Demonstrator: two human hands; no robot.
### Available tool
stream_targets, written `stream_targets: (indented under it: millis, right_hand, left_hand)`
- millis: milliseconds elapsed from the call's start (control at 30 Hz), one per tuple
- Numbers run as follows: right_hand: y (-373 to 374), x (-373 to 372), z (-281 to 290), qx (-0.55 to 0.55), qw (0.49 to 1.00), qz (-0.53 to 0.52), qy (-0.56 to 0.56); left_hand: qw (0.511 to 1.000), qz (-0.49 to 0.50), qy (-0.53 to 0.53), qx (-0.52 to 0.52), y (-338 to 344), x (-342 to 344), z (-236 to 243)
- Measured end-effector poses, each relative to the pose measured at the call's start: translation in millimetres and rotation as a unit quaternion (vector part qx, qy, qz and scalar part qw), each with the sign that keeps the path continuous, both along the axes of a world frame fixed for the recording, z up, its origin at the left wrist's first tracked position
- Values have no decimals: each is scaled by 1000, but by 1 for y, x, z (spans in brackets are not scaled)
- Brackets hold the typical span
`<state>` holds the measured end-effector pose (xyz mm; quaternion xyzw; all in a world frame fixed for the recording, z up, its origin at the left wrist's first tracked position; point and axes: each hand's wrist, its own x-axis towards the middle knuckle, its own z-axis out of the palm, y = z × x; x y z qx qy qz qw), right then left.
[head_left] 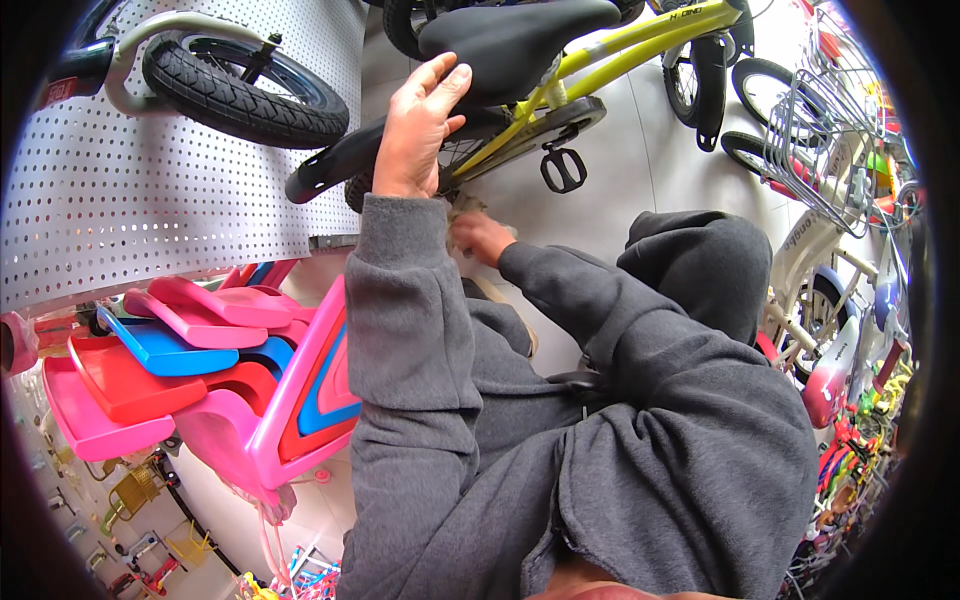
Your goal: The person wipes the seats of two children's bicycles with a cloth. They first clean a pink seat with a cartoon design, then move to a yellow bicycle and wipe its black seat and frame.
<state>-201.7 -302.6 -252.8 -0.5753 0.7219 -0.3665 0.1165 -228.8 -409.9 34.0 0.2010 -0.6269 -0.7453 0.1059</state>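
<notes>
Dark grey sleeves (410, 340) fill the space closest to me, on a person bent toward a yellow bicycle (640, 42) just ahead. Their left hand (415, 130) rests against the edge of its black saddle (520, 40), fingers stretched out rather than wrapped round. Lower, the right hand (482, 238) sits near the rear wheel with bent fingers at a pale, cloth-like scrap (466, 207); I can't tell whether they grip it. Stacked pink, red and blue plastic pieces (205, 360) stand off to the left.

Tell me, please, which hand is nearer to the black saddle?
Left: the left hand is against the rear of the saddle; the right hand is lower, away from it.
</notes>
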Motion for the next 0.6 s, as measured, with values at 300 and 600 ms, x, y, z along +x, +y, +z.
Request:
stream_targets:
  millis: [300,600]
  right_hand:
    - [-25,-32,-21,44,943,93,316]
    - [2,-5,-27,220,974,36,50]
  left_hand:
    - [1000,-5,-17,-2,-2,1,-1]
    - [1000,-1,-25,-18,-2,1,-4]
